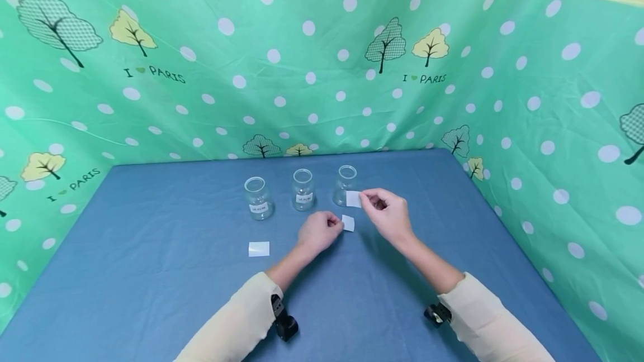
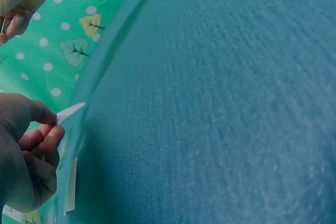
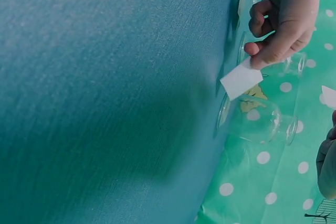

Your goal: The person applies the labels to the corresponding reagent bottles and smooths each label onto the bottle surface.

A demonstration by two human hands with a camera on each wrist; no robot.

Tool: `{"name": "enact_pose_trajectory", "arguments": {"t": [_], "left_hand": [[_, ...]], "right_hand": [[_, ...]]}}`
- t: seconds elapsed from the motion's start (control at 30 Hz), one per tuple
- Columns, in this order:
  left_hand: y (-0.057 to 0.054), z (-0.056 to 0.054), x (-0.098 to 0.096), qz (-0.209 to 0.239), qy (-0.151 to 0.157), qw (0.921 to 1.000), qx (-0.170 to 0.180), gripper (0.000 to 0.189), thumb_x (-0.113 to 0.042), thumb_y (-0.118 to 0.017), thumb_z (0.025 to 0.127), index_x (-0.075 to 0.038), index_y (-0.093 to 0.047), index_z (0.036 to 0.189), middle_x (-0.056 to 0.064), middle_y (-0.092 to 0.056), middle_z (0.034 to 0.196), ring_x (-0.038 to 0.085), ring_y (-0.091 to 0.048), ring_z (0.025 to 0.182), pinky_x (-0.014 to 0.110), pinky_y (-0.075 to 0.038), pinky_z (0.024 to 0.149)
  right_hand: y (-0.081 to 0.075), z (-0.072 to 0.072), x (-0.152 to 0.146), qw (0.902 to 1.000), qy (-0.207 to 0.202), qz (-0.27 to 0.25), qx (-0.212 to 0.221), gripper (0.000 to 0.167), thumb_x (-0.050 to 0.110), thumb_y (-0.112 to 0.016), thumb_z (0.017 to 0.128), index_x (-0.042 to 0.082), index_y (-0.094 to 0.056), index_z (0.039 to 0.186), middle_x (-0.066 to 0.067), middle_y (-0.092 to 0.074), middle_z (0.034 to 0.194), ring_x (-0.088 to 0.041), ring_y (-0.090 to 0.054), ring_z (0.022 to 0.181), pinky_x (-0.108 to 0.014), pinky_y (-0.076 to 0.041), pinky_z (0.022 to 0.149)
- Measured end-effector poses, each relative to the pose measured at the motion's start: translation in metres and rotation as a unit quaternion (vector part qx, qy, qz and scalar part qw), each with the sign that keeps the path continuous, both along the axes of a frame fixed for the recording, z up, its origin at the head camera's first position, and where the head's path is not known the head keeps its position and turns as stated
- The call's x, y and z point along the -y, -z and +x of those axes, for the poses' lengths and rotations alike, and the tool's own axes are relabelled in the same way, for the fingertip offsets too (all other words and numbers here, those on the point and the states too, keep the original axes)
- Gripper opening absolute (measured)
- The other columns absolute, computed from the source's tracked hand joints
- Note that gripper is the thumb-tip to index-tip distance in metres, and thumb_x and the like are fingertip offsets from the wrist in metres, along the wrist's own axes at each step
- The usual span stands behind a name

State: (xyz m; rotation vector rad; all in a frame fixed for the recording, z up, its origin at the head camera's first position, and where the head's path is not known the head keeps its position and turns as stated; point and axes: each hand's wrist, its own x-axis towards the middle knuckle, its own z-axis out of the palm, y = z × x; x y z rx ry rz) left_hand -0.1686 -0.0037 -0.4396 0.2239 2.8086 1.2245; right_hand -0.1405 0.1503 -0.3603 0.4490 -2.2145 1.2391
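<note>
My left hand pinches a small white paper slip between thumb and fingertips, above the cloth. That same slip shows square and blank in the right wrist view. With thumb and forefinger, my right hand pinches another white slip, which overlaps the rightmost glass jar in the head view; whether it touches the glass I cannot tell. To the left stand a middle glass jar and a left glass jar, each upright, lidless and bearing a white label with dark print.
A blank white label lies flat on the blue tablecloth, in front of the left jar. Green dotted curtains hang behind the table and along its right side.
</note>
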Motion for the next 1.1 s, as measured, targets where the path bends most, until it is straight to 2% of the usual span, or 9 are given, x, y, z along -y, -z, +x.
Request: {"name": "enact_pose_trajectory", "arguments": {"t": [0.17, 0.27, 0.43, 0.5, 0.7, 0.9, 1.1], "left_hand": [[0.001, 0.001, -0.001, -0.054, 0.002, 0.9983, -0.022, 0.011, -0.024, -0.062, 0.08, -0.018, -0.07, 0.078, -0.007, -0.064, 0.068, 0.007, -0.053, 0.058, 0.027, -0.043, 0.055], [0.002, 0.001, -0.001, -0.07, 0.003, 0.997, -0.032, 0.012, -0.022, -0.061, 0.079, -0.02, -0.067, 0.069, -0.01, -0.057, 0.061, 0.006, -0.05, 0.054, 0.027, -0.04, 0.051], [0.003, 0.001, 0.0, -0.092, 0.006, 0.995, -0.038, 0.03, -0.023, -0.06, 0.078, -0.021, -0.048, 0.05, -0.011, -0.038, 0.047, 0.007, -0.04, 0.045, 0.027, -0.031, 0.045], [0.004, 0.001, 0.0, -0.1, 0.009, 0.9943, -0.037, 0.037, -0.025, -0.06, 0.078, -0.022, -0.041, 0.047, -0.011, -0.032, 0.044, 0.008, -0.036, 0.043, 0.027, -0.029, 0.043], [0.004, 0.001, -0.002, -0.112, 0.011, 0.9932, -0.031, 0.044, -0.026, -0.059, 0.081, -0.022, -0.034, 0.045, -0.011, -0.027, 0.043, 0.008, -0.031, 0.042, 0.026, -0.025, 0.042], [0.006, 0.0, -0.007, -0.13, 0.014, 0.9906, -0.04, 0.044, -0.024, -0.058, 0.081, -0.022, -0.032, 0.045, -0.01, -0.023, 0.044, 0.009, -0.027, 0.041, 0.027, -0.023, 0.041], [0.004, 0.001, -0.011, -0.133, 0.026, 0.9905, -0.026, 0.046, -0.025, -0.059, 0.082, -0.022, -0.033, 0.045, -0.01, -0.023, 0.043, 0.009, -0.028, 0.042, 0.027, -0.024, 0.043]], "right_hand": [[0.0, 0.0, -0.001, 1.0, -0.001, 0.003, 0.002, 0.004, -0.006, -0.066, 0.08, -0.006, -0.07, 0.082, -0.012, -0.059, 0.06, -0.006, -0.045, 0.053, -0.017, -0.038, 0.049], [-0.001, 0.001, -0.001, 1.0, -0.001, 0.006, 0.007, 0.005, -0.005, -0.066, 0.081, -0.006, -0.07, 0.083, -0.012, -0.059, 0.06, -0.007, -0.045, 0.053, -0.018, -0.039, 0.049], [-0.001, 0.002, -0.001, 0.9999, 0.002, 0.002, 0.012, 0.005, -0.005, -0.066, 0.081, -0.006, -0.07, 0.082, -0.011, -0.059, 0.06, -0.006, -0.044, 0.053, -0.018, -0.038, 0.049], [0.005, -0.003, -0.003, 0.9999, 0.006, -0.001, 0.012, 0.004, -0.005, -0.066, 0.08, -0.005, -0.07, 0.082, -0.011, -0.059, 0.06, -0.006, -0.044, 0.053, -0.017, -0.038, 0.049], [0.027, -0.017, -0.012, 0.9999, 0.006, -0.002, 0.015, 0.005, 0.003, -0.068, 0.082, 0.003, -0.072, 0.084, -0.004, -0.06, 0.061, -0.003, -0.045, 0.054, -0.016, -0.038, 0.05], [0.027, -0.017, -0.013, 0.9999, -0.002, -0.008, 0.008, 0.006, 0.006, -0.067, 0.084, 0.005, -0.073, 0.083, -0.003, -0.06, 0.061, -0.003, -0.046, 0.054, -0.016, -0.039, 0.05], [0.031, -0.019, -0.015, 0.9999, -0.003, -0.006, 0.015, 0.006, 0.01, -0.067, 0.085, 0.006, -0.073, 0.085, -0.003, -0.061, 0.062, -0.003, -0.047, 0.054, -0.017, -0.04, 0.05]]}}
